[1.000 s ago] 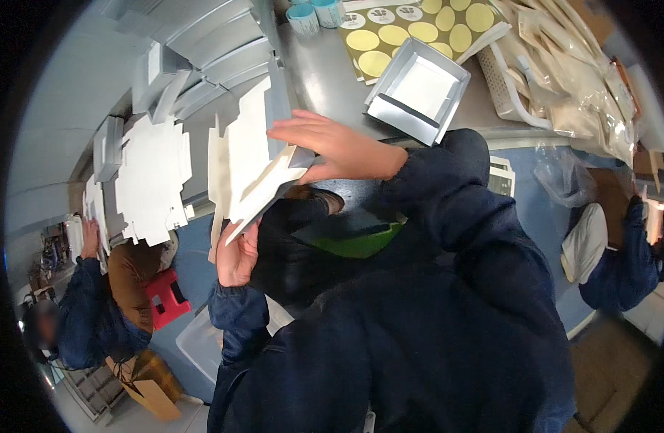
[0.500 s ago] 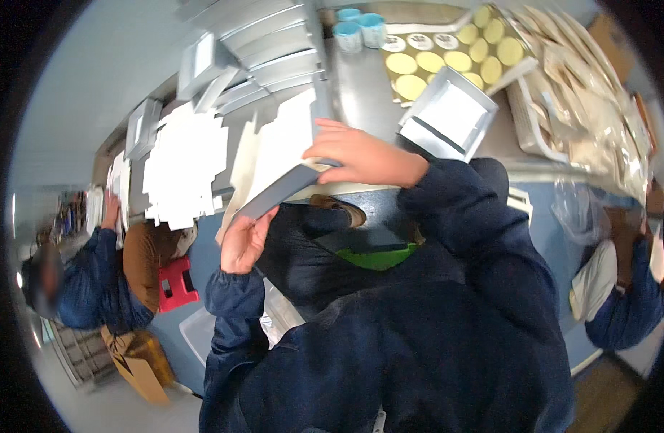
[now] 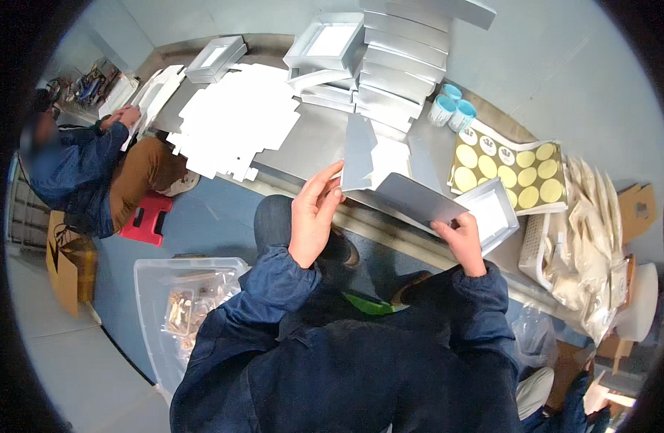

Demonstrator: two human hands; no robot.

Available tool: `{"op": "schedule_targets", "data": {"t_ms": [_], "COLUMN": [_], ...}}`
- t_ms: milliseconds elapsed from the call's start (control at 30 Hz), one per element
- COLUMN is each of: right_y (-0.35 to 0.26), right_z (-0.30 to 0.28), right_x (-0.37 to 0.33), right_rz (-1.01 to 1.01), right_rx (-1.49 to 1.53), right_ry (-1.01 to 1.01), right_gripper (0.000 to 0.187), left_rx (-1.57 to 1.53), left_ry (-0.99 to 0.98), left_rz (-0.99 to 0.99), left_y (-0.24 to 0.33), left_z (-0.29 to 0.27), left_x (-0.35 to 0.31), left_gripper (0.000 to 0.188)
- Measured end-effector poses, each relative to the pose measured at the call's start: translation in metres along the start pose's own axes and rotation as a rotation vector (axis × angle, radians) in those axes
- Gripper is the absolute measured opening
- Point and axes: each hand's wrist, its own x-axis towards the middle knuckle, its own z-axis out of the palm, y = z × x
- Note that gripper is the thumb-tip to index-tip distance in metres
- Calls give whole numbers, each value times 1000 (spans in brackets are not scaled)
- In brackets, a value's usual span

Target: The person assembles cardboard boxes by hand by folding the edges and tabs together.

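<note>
A partly folded grey cardboard box [image 3: 418, 199] with a white inside lies at the table's near edge, its panels standing up at differing angles. My left hand [image 3: 314, 216] pinches the edge of its left flap between thumb and fingers. With the thumb on the outer face of the long near panel, my right hand [image 3: 463, 240] grips the box's right end; those fingers are partly hidden behind the panel. Just beyond the right hand sits a finished-looking grey box tray [image 3: 490, 213] with a white inside.
White flat box blanks [image 3: 234, 119] are piled left of my hands. Stacked grey boxes [image 3: 400, 68], blue cups [image 3: 453, 110] and a sheet of round yellow stickers [image 3: 508, 169] stand behind. Filled plastic bags [image 3: 581, 245] lie right. A clear bin [image 3: 155, 317] is on the floor; co-workers sit at both sides.
The view has turned. My hands have moved apart along the box; the right has gone to its right end, the left up to its left flap. The box's panels now stand more spread.
</note>
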Motion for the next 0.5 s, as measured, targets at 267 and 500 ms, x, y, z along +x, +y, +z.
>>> {"op": "schedule_targets", "data": {"t_ms": [267, 500], "right_y": [3, 2], "right_z": [-8, -12], "right_x": [-9, -19], "right_rz": [-29, -138], "right_rx": [39, -47], "right_ry": [-96, -146], "right_gripper": [25, 25], "left_rx": [263, 191], "left_ry": [-271, -747], "left_rz": [200, 159], "left_y": [7, 28], "left_z": [-29, -29], "left_x": [29, 65], "left_gripper": [45, 47]}}
